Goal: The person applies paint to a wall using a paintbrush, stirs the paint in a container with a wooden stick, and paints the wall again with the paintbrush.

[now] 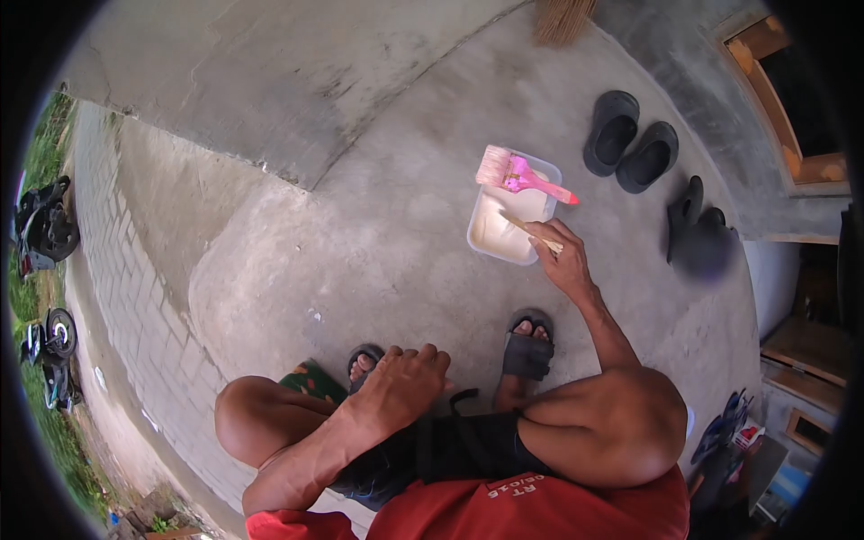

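My right hand (560, 256) is closed around a thin wooden stick (531, 232), whose far end dips into cream-coloured paint in a white plastic tub (472, 236). Across the upper part of the tub lies a pink-handled paintbrush (526, 176), its bristles coated pale and pointing left. My left hand (409, 382) hangs over my lap near the left foot, with its fingers curled downward. Whether anything is in its fingers is hidden.
Dark clogs (630, 144) and more black footwear (688, 220) stand at the right. A broom (562, 20) is at the top, near a concrete block (243, 81). Motorbikes (47, 225) are at the far left. My sandalled feet (527, 346) rest below the tub.
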Demonstrator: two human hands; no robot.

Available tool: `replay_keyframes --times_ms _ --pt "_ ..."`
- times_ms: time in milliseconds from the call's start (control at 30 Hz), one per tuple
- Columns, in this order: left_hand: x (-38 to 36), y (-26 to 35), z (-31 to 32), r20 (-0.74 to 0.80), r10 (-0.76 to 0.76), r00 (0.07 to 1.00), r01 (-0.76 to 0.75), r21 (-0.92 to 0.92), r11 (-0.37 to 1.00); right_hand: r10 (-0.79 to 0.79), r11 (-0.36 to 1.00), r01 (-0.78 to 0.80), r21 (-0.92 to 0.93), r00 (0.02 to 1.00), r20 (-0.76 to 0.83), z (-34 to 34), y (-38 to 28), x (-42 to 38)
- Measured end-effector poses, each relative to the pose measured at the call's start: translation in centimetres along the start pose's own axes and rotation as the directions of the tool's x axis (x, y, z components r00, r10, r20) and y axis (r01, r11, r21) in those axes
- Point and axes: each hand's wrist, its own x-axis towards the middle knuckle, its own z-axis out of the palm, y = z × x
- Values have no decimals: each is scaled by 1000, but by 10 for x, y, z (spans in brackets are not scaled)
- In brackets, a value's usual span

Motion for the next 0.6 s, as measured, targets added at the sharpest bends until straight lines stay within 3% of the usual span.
replay_keyframes --times_ms 67,133,200,367,500,600 --pt "-2 -2 0 -2 -7 1000 7 -29 1000 79 996 -81 -21 994 -76 -9 3 -9" --pt "-4 -4 4 -22 -7 1000 6 -41 999 40 993 -47 -108 997 -70 -5 2 -20" --pt "-3 -2 4 -25 9 1000 -10 -51 999 -52 997 55 -61 997 51 6 -5 -28" --pt "-1 2 -4 28 -6 1000 8 -62 998 -45 984 26 -177 993 -106 -2 0 -3" --pt "0 1 -1 39 -29 999 30 -35 999 -130 970 128 -205 992 5 8 -8 -28" --pt "1 1 -1 35 -7 999 9 -63 998 -107 963 98 -252 994 -22 12 -12 -11"
